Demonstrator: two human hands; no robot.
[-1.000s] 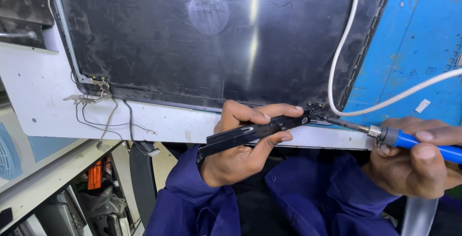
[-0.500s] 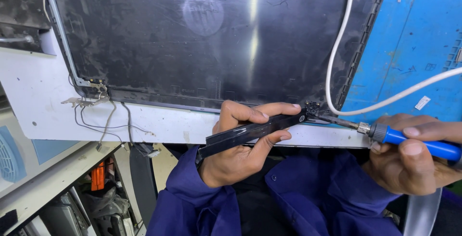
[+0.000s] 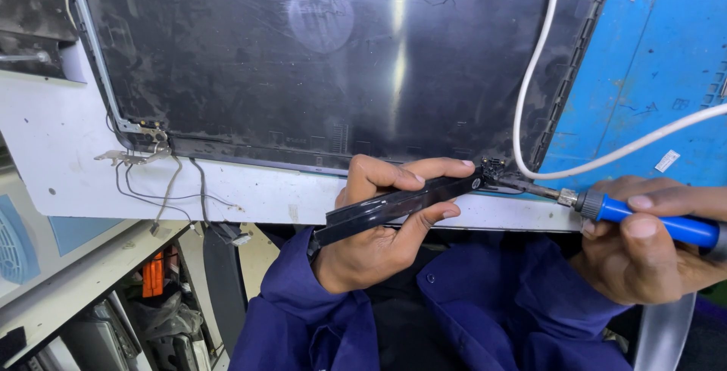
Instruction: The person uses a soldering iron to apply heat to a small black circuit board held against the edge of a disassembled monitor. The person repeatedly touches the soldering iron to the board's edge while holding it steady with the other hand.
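My left hand (image 3: pixel 386 223) grips a long glossy black plastic strip (image 3: pixel 394 206), held slanted with its upper end near the lower right corner of a dark laptop lid panel (image 3: pixel 333 60). My right hand (image 3: pixel 647 242) holds a blue-handled soldering iron (image 3: pixel 659 219), its metal tip (image 3: pixel 522 184) touching a small black part at the strip's upper end (image 3: pixel 491 166). The iron's white cord (image 3: pixel 530 98) loops up over the panel.
The lid panel lies on a white bench top (image 3: pixel 68 159); a blue mat (image 3: pixel 651 76) is at the right. Loose thin wires and a metal hinge (image 3: pixel 148 155) hang at the panel's lower left corner. Cluttered shelves (image 3: pixel 113 310) sit below left. My blue sleeves fill the bottom.
The view shifted slightly; the iron's tip stays at the strip's end and both hands hold nearly the same pose.
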